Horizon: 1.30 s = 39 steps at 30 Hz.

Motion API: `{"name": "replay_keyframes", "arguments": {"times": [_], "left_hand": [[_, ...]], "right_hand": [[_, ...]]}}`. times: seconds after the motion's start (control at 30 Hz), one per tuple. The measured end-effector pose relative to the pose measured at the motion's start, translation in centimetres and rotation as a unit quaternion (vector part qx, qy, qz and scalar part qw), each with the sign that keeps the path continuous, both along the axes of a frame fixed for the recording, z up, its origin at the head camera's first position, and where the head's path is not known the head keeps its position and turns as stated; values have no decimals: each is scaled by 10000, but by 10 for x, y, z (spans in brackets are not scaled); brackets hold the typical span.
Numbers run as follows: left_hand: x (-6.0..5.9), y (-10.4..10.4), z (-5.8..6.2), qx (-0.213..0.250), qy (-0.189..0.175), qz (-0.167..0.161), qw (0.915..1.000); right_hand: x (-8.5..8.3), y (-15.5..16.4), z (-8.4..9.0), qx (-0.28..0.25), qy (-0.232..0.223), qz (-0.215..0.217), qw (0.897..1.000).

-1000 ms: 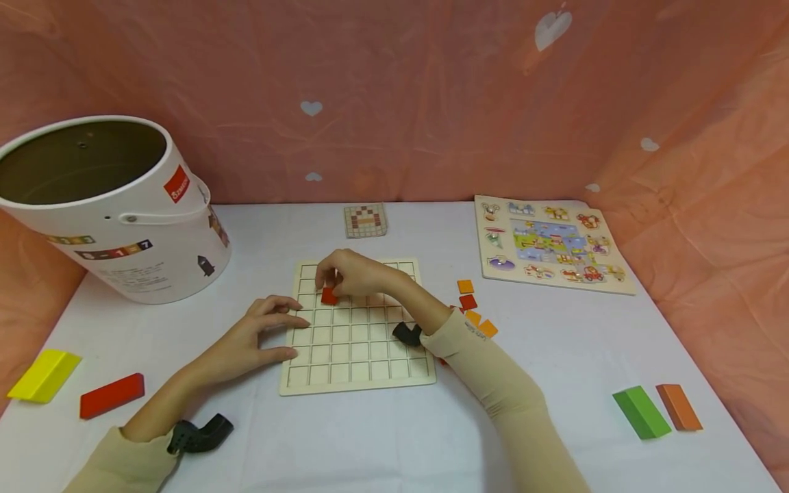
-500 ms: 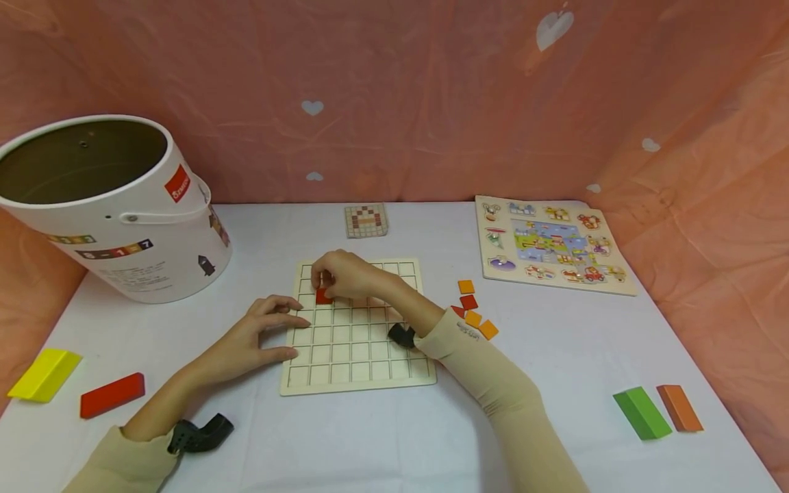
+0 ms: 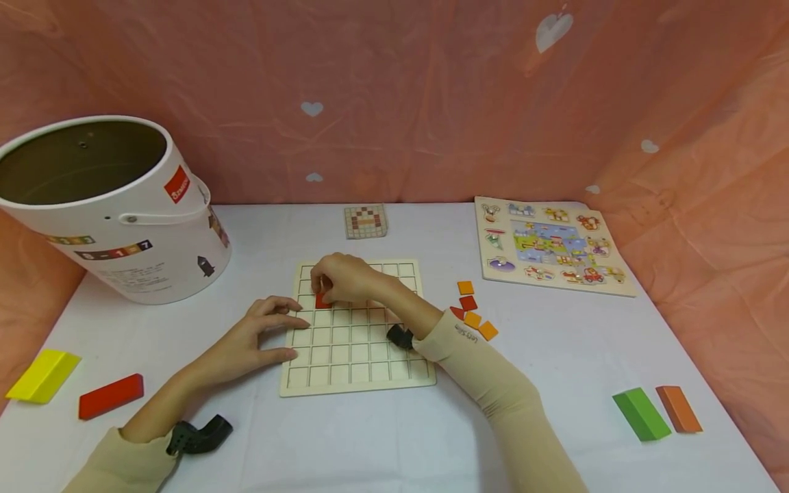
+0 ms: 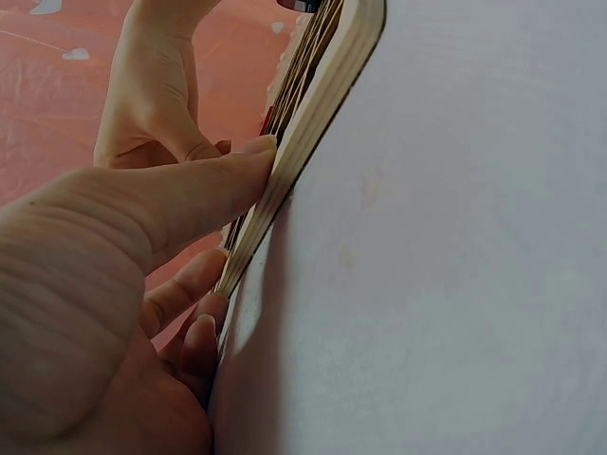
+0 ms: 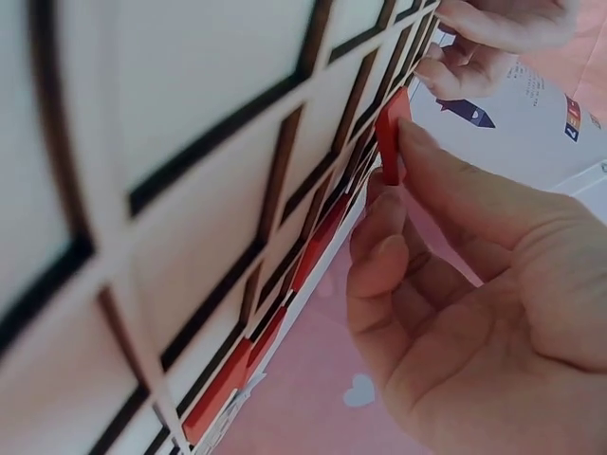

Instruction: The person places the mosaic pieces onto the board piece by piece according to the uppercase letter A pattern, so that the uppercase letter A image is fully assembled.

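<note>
A wooden grid board (image 3: 360, 372) lies on the white cloth in the middle of the head view. My right hand (image 3: 348, 277) is over its upper left part and pinches a red square tile (image 5: 388, 137) between thumb and fingers. That tile stands tilted against the grid in the right wrist view. Other red tiles (image 5: 318, 239) sit in cells farther along the board, mostly hidden by my right hand in the head view. My left hand (image 3: 253, 339) touches the board's left edge, its thumb and fingers spread along it.
Loose orange and red tiles (image 3: 472, 320) lie right of the board. A small pattern card (image 3: 366, 221) is behind it. A white bucket (image 3: 142, 267) stands left, a picture puzzle (image 3: 555, 270) back right. Yellow (image 3: 44, 376), red (image 3: 111, 396), green (image 3: 642, 413) and orange (image 3: 679, 409) blocks flank the table.
My right hand has shifted slightly left with the red tile, then stayed near the same cell. My left hand has kept its place at the board's edge.
</note>
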<state>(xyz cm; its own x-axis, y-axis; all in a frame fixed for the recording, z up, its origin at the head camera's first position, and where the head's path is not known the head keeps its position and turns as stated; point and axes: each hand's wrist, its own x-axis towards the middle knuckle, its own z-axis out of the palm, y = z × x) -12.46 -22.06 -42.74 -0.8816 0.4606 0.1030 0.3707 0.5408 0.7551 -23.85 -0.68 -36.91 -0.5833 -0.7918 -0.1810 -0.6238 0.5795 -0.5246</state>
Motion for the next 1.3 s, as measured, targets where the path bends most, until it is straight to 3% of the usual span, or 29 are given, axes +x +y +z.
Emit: {"name": "replay_keyframes", "arguments": {"times": [0.3,0.53,0.73,0.97,1.17,1.3], "left_hand": [[0,-1,-1,-35,80,-22,10000],[0,0,6,22,43,-50,10000],[0,0,2,-2,49,-15,10000],[0,3,-1,50,5,-17,10000],[0,5,3,65,-55,-9,10000],[2,3,4,35,-89,37,9999]], "right_hand": [[-1,2,-1,-87,-132,-122,9998],[-3,6,1,-287,-344,-57,9990],[-5,24,7,-930,-644,184,9934],[2,96,21,-1567,-769,-199,9844],[12,181,13,-1324,-920,-845,9833],[18,219,3,-1179,-1031,-1139,9811]]}}
